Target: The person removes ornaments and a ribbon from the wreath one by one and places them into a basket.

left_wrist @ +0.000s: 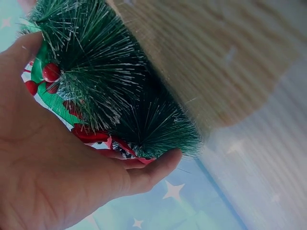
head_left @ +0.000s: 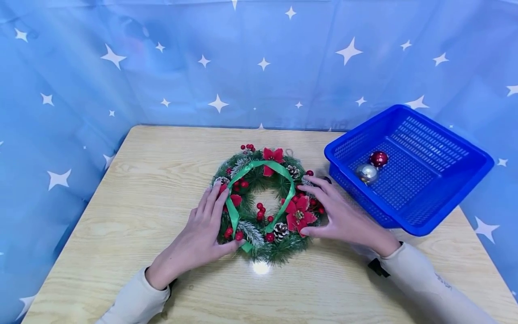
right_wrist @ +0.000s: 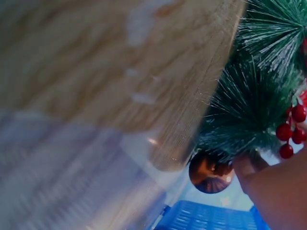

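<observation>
A green Christmas wreath (head_left: 283, 249) lies on the table, dressed with red poinsettias (head_left: 298, 216), red berries, pine cones (head_left: 281, 231) and frosted sprigs. Across its top loops a green ribbon (head_left: 259, 164). My left hand (head_left: 198, 234) grips the wreath's left side, thumb at the near edge and fingers over the outer greenery; the left wrist view has this hand (left_wrist: 57, 167) curved around the needles. On the opposite side my right hand (head_left: 344, 216) holds the wreath between spread fingers and thumb. A copper-coloured ball (right_wrist: 211, 172) shows beside the right fingers at the wreath's edge.
A blue plastic basket (head_left: 445, 198) stands at the right, close to my right forearm. Inside it are a silver ball (head_left: 367, 173) and a red dotted ball (head_left: 378, 159). The wooden table (head_left: 133, 202) ends against a blue star-patterned curtain (head_left: 243, 67).
</observation>
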Available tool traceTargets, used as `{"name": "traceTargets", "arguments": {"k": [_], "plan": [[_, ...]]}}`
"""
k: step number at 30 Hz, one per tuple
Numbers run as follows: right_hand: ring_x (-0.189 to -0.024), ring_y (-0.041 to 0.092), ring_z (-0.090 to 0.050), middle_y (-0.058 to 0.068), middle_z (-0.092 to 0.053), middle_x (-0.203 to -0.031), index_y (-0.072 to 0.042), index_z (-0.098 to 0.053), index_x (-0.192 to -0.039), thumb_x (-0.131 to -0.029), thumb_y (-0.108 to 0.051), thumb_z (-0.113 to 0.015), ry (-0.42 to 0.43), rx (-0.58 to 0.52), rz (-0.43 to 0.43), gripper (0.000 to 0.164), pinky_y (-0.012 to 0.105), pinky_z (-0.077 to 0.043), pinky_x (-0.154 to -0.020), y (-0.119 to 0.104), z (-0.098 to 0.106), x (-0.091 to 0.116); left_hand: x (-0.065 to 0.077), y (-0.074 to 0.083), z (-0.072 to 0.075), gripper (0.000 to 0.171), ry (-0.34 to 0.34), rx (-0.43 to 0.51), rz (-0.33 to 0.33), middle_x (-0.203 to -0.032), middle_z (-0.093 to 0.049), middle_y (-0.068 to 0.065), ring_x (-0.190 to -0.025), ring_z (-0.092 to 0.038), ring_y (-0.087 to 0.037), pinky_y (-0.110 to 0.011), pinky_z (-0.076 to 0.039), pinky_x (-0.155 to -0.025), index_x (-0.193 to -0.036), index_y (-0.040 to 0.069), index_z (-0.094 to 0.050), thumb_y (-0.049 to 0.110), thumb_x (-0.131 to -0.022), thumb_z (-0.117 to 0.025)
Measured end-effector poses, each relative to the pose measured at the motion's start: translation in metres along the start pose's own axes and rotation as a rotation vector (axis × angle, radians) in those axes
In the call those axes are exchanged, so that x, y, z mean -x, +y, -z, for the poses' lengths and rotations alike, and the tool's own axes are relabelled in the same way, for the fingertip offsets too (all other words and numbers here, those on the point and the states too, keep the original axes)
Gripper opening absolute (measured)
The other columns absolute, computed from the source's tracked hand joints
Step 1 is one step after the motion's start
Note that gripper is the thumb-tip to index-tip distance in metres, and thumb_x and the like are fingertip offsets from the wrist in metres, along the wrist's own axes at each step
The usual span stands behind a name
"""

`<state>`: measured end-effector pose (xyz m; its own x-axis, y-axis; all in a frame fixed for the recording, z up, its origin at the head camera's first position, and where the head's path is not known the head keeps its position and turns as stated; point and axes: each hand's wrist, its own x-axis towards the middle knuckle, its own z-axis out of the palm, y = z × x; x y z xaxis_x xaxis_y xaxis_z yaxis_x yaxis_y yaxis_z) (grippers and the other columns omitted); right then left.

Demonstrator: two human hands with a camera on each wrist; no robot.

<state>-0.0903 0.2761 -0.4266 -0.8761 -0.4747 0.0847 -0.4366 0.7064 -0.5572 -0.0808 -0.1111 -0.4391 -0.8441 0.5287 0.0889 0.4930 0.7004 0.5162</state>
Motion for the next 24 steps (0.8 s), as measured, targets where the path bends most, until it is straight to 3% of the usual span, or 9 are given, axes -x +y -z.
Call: {"name": "traceTargets", "arguments": {"k": [9,17,24], "plan": [[-0.16,0.041,-0.026,0.008,-0.024,-0.176,-0.027,-0.037,-0.17,-0.087,-0.073,-0.08,-0.022,0.079,-0.066,0.104,0.078,-0.038,-0.11,-0.01,-0.003,0.007,0.003,0.001,0.001,0.125,0.045,0.037,0.011,-0.182,0.002,-0.016,-0.164,-0.004,-0.049,-0.083,-0.025,-0.114,-0.176,0.011,-0.004,0.058,-0.092,-0.082],[-0.156,0.044,-0.032,0.013,-0.027,-0.174,-0.016,-0.043,-0.165,-0.086,-0.072,-0.082,0.034,0.128,-0.114,0.104,0.075,-0.043,-0.107,-0.027,-0.016,0.011,0.009,0.006,0.004,0.137,0.083,0.066,0.007,-0.182,0.002,-0.018,-0.165,0.002,-0.045,-0.08,-0.017,-0.119,-0.176,0.01,-0.002,0.07,-0.084,-0.084],[-0.156,0.05,-0.03,0.016,-0.029,-0.173,-0.013,-0.047,-0.162,-0.088,-0.066,-0.084,0.111,0.14,-0.145,0.099,0.078,-0.034,-0.112,-0.047,-0.03,0.014,0.011,0.014,0.002,0.139,0.082,0.101,0.076,-0.182,0.001,-0.017,-0.165,0.0,-0.046,-0.086,-0.019,-0.113,-0.177,0.015,-0.002,0.076,-0.081,-0.083]]}}
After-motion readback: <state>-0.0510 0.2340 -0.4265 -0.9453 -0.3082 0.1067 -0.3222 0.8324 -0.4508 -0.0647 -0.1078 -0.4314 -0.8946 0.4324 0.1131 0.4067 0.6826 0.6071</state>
